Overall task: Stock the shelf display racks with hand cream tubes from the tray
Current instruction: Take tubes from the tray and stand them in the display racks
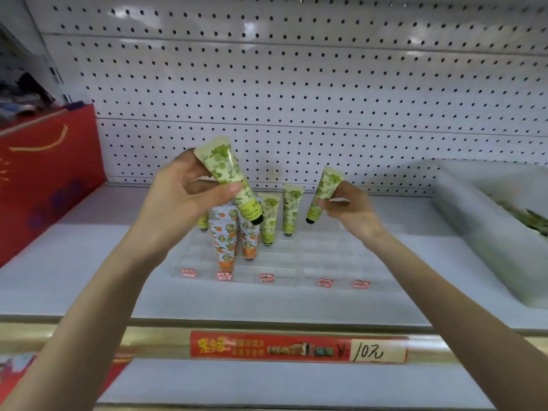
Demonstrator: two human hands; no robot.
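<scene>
standing tubes (289,209) crowd rack's (335,256) left, right slots free

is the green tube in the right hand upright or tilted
Tilted. The green tube leans, cap low and left, crimped end up, pinched by the right hand.

Glossy printed plastic on the green tube (226,167); clear smooth plastic for the display rack (326,256); matt white perforated metal for the back panel (296,84); smooth red paper on the bag (50,173); milky translucent plastic for the tray (456,209); shiny gold shelf edge (148,344)
</scene>
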